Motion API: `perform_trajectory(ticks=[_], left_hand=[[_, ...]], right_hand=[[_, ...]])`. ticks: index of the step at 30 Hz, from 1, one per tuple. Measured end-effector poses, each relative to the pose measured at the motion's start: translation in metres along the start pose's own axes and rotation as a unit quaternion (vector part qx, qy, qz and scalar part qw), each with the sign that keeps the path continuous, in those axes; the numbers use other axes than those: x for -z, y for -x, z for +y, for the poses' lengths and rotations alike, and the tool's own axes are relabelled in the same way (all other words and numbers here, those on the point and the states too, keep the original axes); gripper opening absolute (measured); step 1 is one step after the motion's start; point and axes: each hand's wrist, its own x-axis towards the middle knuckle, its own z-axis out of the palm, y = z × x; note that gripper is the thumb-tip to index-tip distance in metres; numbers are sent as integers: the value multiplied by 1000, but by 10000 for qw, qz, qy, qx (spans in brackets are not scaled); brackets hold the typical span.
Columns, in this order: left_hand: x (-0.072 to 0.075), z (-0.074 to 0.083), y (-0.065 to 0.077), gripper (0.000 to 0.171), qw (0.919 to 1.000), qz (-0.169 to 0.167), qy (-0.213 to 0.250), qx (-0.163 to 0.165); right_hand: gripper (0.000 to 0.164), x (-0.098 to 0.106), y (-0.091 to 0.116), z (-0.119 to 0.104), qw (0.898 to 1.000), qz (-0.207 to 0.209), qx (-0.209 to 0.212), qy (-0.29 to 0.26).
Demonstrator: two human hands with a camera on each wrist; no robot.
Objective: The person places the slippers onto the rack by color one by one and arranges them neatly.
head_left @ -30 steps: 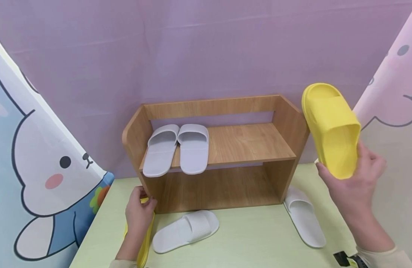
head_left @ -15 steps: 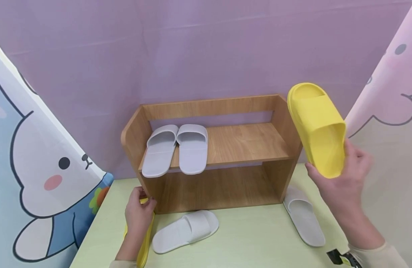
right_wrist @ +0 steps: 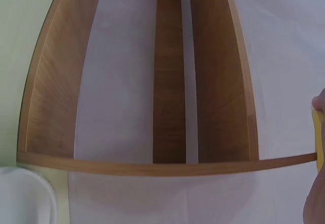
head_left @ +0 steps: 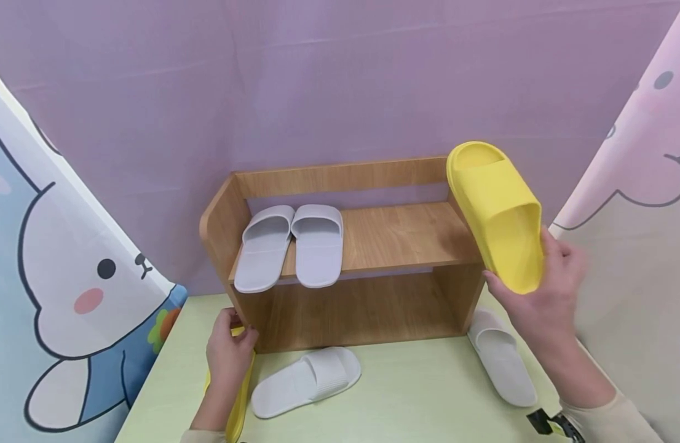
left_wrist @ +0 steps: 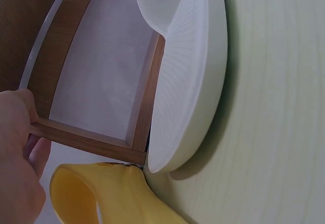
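A white slipper (head_left: pixel 287 389) lay on the tabletop (head_left: pixel 417 394) before the wooden rack (head_left: pixel 351 314), whose left side the left hand (head_left: pixel 229 349) gripped. The right hand (head_left: pixel 547 303) grasped a raised yellow slipper (head_left: pixel 496 197) before the rack's right end. Beyond, pale slippers (head_left: pixel 320 258) sat on the upper shelf (head_left: pixel 406 237).

Yellow slipper (head_left: pixel 497 200) raised at a wooden rack (head_left: pixel 406 237)
Heel in the right hand (head_left: pixel 547 301), toe tilted up and leftward before the rack's right side; the left hand (head_left: pixel 229 351) grips the rack's left side.

Purple backdrop (head_left: pixel 340 80) behind pale green tabletop (head_left: pixel 417 394), cartoon-print cloth (head_left: pixel 80 264) at left.
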Motion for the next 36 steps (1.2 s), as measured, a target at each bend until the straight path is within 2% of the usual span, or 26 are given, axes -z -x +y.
perform_trajectory(ticks=[12, 20, 29, 36], left_hand=[[1, 5, -1, 41, 10000, -1, 50, -23], [2, 5, -1, 41, 10000, -16, 60, -32], [0, 4, -1, 41, 10000, -1, 34, 50], [0, 3, -1, 40, 10000, -6, 22, 82]], right_hand=[[112, -14, 2, -15, 9996, -229, 154, -79], [105, -30, 1, -19, 9977, -361, 548, 163], [103, -42, 6, -26, 9981, -426, 235, 390], [101, -49, 7, -29, 9970, -487, 150, 583]])
